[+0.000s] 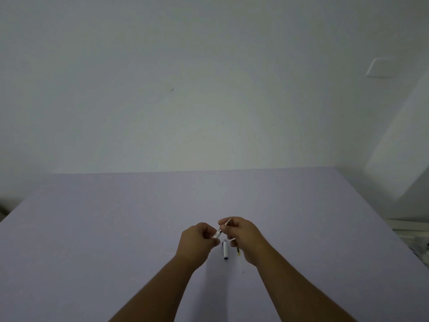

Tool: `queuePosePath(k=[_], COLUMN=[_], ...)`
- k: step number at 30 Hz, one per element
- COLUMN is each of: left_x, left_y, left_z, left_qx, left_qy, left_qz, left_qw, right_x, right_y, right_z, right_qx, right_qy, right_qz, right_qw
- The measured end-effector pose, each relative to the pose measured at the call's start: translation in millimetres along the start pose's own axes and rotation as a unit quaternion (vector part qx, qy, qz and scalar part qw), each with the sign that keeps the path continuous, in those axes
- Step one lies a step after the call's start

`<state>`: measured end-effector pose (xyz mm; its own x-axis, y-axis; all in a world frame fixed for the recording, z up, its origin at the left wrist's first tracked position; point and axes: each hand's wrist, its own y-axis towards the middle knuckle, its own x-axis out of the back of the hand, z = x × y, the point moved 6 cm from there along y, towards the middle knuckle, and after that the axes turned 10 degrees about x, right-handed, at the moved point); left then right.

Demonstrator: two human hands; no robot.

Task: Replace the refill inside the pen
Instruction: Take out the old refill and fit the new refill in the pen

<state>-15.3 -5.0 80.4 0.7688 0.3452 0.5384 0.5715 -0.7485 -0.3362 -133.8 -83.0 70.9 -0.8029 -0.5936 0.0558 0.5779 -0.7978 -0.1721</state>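
My left hand [199,240] grips the white pen barrel [217,234], whose open end points up and to the right. My right hand [241,233] pinches the pen's tip section [227,222] at that open end; whether the two parts touch is too small to tell. On the lilac table [116,228] between my hands lies a white pen cap [225,249] with a dark end. A thin refill [238,251] with a yellowish end lies just right of the cap, partly hidden under my right hand.
The table's far edge meets a plain white wall [185,89]. A wall switch plate [380,67] sits at the upper right. Some pale clutter [415,238] lies beyond the table's right edge.
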Motion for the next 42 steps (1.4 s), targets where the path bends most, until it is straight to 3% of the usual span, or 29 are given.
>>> queuePosePath(k=[3, 7, 11, 15, 19, 23, 28, 31, 35, 39, 42], left_x=[-3.3, -2.8, -4.7, -1.2, -1.7, -0.3, -3.4, -0.2, -1.8, -0.8, -0.8], left_y=[-0.6, 0.1, -1.2, 0.0, -1.7, -0.3, -0.1, 2.5, 1.8, 3.2, 3.2], left_z=[-1.4, -0.1, -1.1, 0.0, -1.8, -1.9, -5.4, -4.1, -5.7, -5.5, -6.0], left_qx=[-0.007, 0.004, 0.000, 0.005, -0.004, -0.011, -0.020, -0.012, -0.017, -0.009, -0.011], left_qy=[0.016, 0.006, 0.008, -0.008, 0.005, 0.003, 0.014, -0.002, 0.003, -0.009, -0.004], left_qz=[-0.003, -0.007, -0.007, -0.014, -0.014, -0.015, -0.019, -0.019, -0.018, -0.019, -0.017], left_qw=[1.000, 1.000, 1.000, 1.000, 1.000, 1.000, 1.000, 1.000, 1.000, 1.000, 1.000], right_x=[4.2, -1.9, -0.2, -4.0, -2.3, -6.3, -3.4, -4.7, -0.1, -2.8, 0.8], right_y=[1.3, 0.9, 1.5, 1.3, 3.0, 3.1, 5.3, 5.7, 8.2, 8.1, 9.7], right_z=[-3.5, -5.3, -6.6, -5.1, -6.7, -5.9, -8.0, -5.7, -7.6, -4.8, -2.9], right_qx=[-0.027, -0.002, -0.030, -0.006, -0.024, -0.010, -0.047, -0.017, -0.024, 0.005, 0.009], right_qy=[-0.064, -0.004, -0.066, 0.012, -0.059, 0.015, -0.033, 0.022, -0.056, 0.021, -0.005], right_qz=[-0.037, -0.001, -0.040, -0.011, -0.049, -0.007, -0.047, -0.022, -0.050, -0.031, -0.045], right_qw=[0.997, 1.000, 0.997, 1.000, 0.997, 1.000, 0.997, 0.999, 0.997, 0.999, 0.999])
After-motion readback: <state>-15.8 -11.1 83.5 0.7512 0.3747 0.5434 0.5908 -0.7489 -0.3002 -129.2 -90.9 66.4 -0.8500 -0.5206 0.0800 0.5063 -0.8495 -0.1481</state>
